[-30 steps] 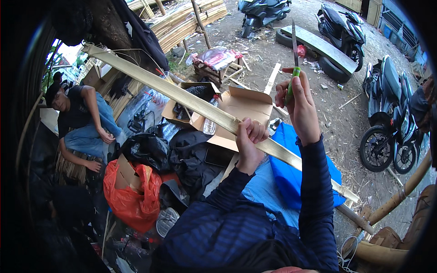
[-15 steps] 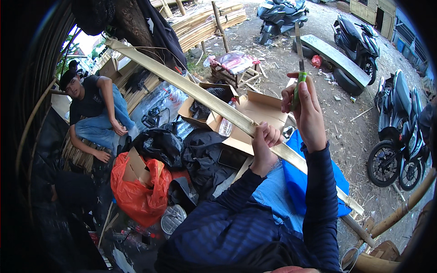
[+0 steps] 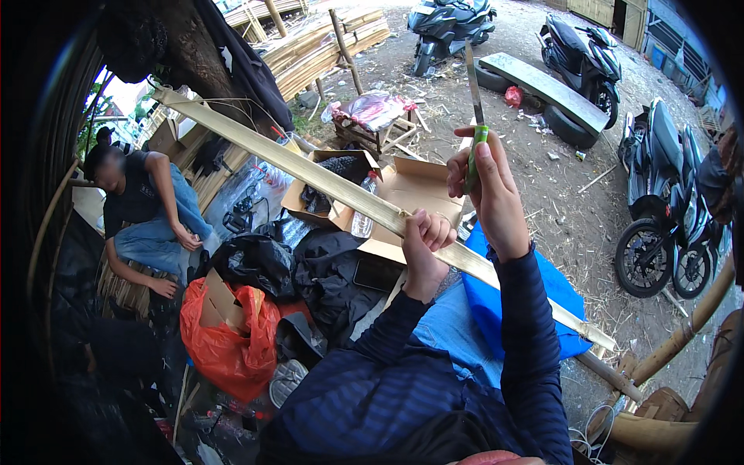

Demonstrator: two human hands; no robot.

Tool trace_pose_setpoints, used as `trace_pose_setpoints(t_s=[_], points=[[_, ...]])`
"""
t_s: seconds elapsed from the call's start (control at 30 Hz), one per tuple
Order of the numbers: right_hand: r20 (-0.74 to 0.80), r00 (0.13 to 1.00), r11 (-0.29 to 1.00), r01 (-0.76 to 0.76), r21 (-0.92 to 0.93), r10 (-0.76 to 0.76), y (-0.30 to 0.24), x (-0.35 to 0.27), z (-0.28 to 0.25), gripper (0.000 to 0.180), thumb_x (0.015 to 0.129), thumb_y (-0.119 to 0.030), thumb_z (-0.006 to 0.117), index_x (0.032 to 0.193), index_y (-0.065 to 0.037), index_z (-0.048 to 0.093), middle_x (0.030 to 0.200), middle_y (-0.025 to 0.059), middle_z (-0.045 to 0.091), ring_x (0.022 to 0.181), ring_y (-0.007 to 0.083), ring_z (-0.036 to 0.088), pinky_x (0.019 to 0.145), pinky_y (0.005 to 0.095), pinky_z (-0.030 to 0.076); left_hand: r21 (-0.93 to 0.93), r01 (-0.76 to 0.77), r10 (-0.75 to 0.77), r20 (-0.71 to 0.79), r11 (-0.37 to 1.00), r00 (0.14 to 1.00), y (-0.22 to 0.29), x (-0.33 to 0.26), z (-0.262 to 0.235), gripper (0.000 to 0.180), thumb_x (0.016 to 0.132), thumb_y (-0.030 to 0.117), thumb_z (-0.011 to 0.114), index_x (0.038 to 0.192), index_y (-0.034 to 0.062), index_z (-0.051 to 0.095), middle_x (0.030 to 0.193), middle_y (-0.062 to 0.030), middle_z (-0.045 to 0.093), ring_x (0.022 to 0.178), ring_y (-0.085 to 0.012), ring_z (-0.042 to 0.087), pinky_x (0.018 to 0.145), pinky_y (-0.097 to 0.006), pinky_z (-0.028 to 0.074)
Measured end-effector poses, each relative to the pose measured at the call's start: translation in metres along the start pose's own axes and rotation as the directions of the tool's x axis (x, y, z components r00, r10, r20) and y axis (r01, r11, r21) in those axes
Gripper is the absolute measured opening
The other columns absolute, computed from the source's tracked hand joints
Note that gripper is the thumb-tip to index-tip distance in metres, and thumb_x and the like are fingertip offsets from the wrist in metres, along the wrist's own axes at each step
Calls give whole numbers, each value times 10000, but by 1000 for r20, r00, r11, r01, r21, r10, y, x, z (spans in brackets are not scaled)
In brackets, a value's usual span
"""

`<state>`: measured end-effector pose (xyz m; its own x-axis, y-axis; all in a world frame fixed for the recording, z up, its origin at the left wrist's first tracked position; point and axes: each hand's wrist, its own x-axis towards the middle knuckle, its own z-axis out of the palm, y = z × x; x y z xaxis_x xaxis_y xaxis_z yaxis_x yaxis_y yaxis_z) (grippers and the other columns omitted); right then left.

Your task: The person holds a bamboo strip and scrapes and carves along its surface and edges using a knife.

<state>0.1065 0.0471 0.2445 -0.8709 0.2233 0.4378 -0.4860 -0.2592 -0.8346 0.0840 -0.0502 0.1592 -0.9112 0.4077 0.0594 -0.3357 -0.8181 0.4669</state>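
Observation:
A long, pale split-bamboo strip (image 3: 287, 157) runs slantwise across the view, from the upper left down to the lower right. Near its middle, my left hand (image 3: 425, 249) is closed around it, thumb uppermost. My right hand (image 3: 496, 198) is raised just to the right, above the strip and apart from it. Its fingers grip the green handle of a knife (image 3: 474, 93), whose narrow blade points up and away from me. Under the strip's lower part, blue material (image 3: 508, 298) lies beside my jeans.
A person (image 3: 147, 194) sits at the left. Nearby are an orange plastic bag (image 3: 225, 353), black plastic (image 3: 333, 271), an open cardboard box (image 3: 422, 186) and a clear bottle (image 3: 363, 221). Parked motorbikes (image 3: 651, 209) stand at the right; stacked bamboo slats (image 3: 325, 50) lie at the back.
The whole view has shifted, so the surroundings, both hands and the strip appear farther left. Both grips look the same, and the knife still points upward.

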Motion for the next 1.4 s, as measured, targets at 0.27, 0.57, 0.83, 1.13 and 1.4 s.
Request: trace_pose_setpoints(t_s=[0.27, 0.57, 0.83, 1.13, 1.4], points=[[-28, 999, 969, 29, -244, -38, 10, -7, -15, 215, 890, -171, 473, 1053, -49, 404, 704, 27, 479, 608, 69, 453, 541, 221, 382, 1, 8, -8, -18, 1000, 1000, -1, 7, -1, 329, 845, 223, 405, 547, 157, 285, 454, 55, 179, 408, -57, 186, 443, -219, 205], [-170, 967, 521, -247, -817, 192, -14, -71, -19, 187, 829, -143, 526, 966, -39, 452, 651, 156, 541, 522, 218, 494, 511, 318, 382, 94, -103, 93, 98, 990, 991, -14, 7, 11, 401, 872, 306, 506, 1121, -3, 450, 520, 74, 219, 442, -22, 205, 443, -207, 223], [-127, 978, 339, -178, -924, 166, -18, -85, -13, 222, 864, -219, 477, 916, -4, 501, 604, 183, 513, 517, 314, 492, 494, 350, 357, 66, -45, 41, 63, 997, 997, -24, 4, 8, 188, 828, 197, 587, 916, 54, 503, 481, 68, 300, 415, -21, 256, 421, -206, 242], [-263, 922, 229, -332, -915, 285, -14, -104, -7, 268, 900, -234, 406, 863, 7, 516, 564, 181, 447, 476, 300, 419, 468, 356, 320, 69, -2, -1, 30, 998, 1000, -25, 2, 9, 135, 801, 175, 617, 794, 117, 495, 695, 21, 510, 525, -4, 391, 469, -177, 327], [-522, 827, 285, -563, -776, 211, 2, -132, 9, 339, 907, -251, 407, 994, 46, 544, 600, 156, 496, 535, 203, 481, 514, 317, 369, 295, -62, -12, 243, 954, 970, -30, -4, 6, 129, 808, 158, 605, 813, 81, 501, 670, 22, 493, 565, -29, 436, 484, -174, 344]])
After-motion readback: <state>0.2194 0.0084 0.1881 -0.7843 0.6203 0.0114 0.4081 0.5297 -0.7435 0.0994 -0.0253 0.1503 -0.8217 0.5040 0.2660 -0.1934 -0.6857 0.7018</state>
